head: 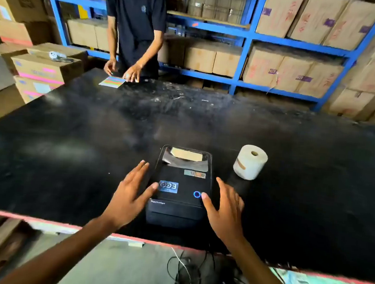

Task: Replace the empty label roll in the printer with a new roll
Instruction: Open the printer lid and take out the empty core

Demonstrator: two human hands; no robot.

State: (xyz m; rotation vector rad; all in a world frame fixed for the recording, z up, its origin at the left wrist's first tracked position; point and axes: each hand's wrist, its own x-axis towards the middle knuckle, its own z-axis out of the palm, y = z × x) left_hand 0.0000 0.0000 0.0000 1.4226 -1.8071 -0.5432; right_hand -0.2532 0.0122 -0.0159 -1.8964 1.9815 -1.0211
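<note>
A black label printer [179,192] sits near the front edge of the black table [82,139], lid closed, a blue ring light on its top. Through its rear window a brown cardboard core [186,154] shows. A full white label roll [249,165] stands on end just right of the printer. My left hand [131,194] hovers at the printer's left side with fingers spread, thumb over the lid sticker. My right hand [224,207] is at the right side, fingers apart, thumb near the blue light. Neither hand holds anything.
A person in a dark shirt [134,27] stands at the table's far side, fingers on a coloured card [111,81]. Blue shelving [245,35] holds cardboard boxes behind. More boxes [43,69] are stacked at the left. Cables [186,274] hang below the front edge.
</note>
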